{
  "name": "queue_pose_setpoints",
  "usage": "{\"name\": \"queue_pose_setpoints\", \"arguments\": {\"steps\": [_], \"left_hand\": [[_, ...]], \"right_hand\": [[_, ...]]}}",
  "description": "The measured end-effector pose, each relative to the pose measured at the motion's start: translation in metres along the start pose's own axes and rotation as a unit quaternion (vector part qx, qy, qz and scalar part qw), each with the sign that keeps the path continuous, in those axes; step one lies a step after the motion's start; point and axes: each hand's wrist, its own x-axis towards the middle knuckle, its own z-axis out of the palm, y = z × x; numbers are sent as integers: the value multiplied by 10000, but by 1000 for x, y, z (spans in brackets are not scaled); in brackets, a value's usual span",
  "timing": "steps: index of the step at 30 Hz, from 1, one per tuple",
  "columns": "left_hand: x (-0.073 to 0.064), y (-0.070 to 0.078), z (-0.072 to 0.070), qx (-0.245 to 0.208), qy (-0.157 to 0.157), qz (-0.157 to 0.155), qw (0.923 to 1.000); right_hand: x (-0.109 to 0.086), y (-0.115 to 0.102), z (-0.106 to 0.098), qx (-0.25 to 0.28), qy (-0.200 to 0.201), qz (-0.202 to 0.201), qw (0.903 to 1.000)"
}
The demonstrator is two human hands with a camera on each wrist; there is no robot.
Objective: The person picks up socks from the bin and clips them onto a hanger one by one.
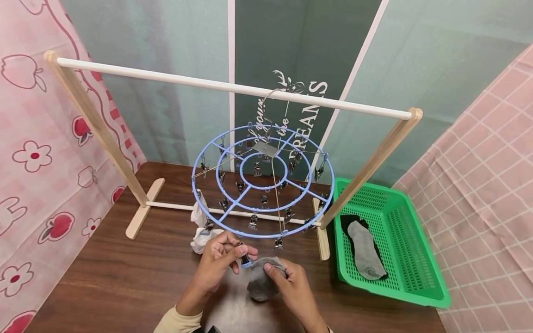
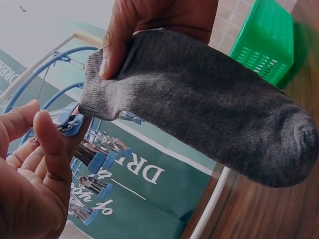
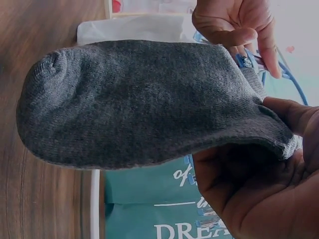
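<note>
A grey sock [image 1: 263, 280] hangs from my right hand [image 1: 294, 286], which pinches its cuff between thumb and fingers. My left hand [image 1: 220, 261] grips a metal clip [image 1: 245, 262] with blue tips at the near rim of the round blue hanger [image 1: 262, 236]. In the left wrist view the blue-tipped clip [image 2: 72, 123] is right at the corner of the sock's ribbed cuff [image 2: 102, 97]. The sock's toe [image 3: 37, 107] points away from the hanger in the right wrist view. White cloth [image 1: 201, 238] hangs from clips on the hanger's left side.
The hanger's hook [image 1: 270, 95] hangs over the white rod [image 1: 187, 82] of a wooden stand [image 1: 100, 125]. Several more clips dangle around the rings. A green basket [image 1: 416, 296] on the right holds a grey sock [image 1: 366, 249] lying over something black [image 1: 347, 223].
</note>
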Motion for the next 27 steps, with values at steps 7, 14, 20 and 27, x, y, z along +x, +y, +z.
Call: {"name": "queue_pose_setpoints", "arguments": {"steps": [7,14,20,27], "left_hand": [[0,-2,-1,73,-138,80,9998],[-1,0,0,108,-133,84,9998],[-1,1,1,213,-101,65,9997],[0,2,2,301,-129,6,9995]], "right_hand": [[-1,2,3,99,157,-61,9998],[-2,7,6,120,296,-21,9995],[-1,6,6,189,382,78,9991],[-2,1,10,319,199,76,9993]]}}
